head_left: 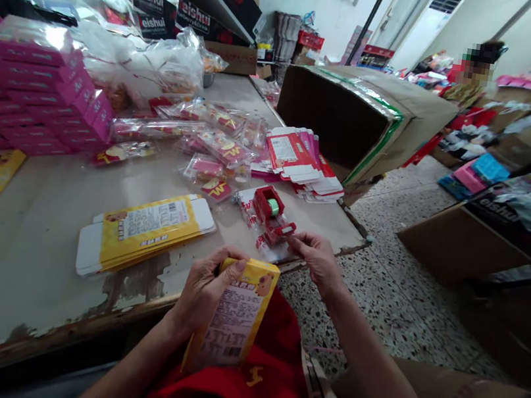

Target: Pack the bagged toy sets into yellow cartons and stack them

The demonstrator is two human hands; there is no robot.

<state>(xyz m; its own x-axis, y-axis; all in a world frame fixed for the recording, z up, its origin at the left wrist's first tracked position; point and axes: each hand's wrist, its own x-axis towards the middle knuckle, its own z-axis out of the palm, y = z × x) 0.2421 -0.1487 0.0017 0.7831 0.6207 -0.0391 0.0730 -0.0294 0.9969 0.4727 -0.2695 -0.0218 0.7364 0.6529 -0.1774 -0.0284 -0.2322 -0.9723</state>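
My left hand (204, 293) is closed around a yellow printed box (239, 315), held upright and slightly tilted above my lap. Its printed back faces me, and the thumb presses near the top edge. At the table's edge, my right hand (317, 258) pinches with thumb and forefinger beside the cutting end of a red tape dispenser (273, 217). Whatever lies between those fingertips is too small to make out. The dispenser carries a roll of pale green tape (273, 207). Left of it lies a stack of flattened yellow boxes (148, 231).
Red and pink flattened boxes (296, 157) lie behind the dispenser, next to several clear-wrapped packets (223, 146). Pink boxes (47, 86) are stacked at left. A large open carton (408, 110) stands beyond the table (41, 298). Another person (474, 74) is at far right.
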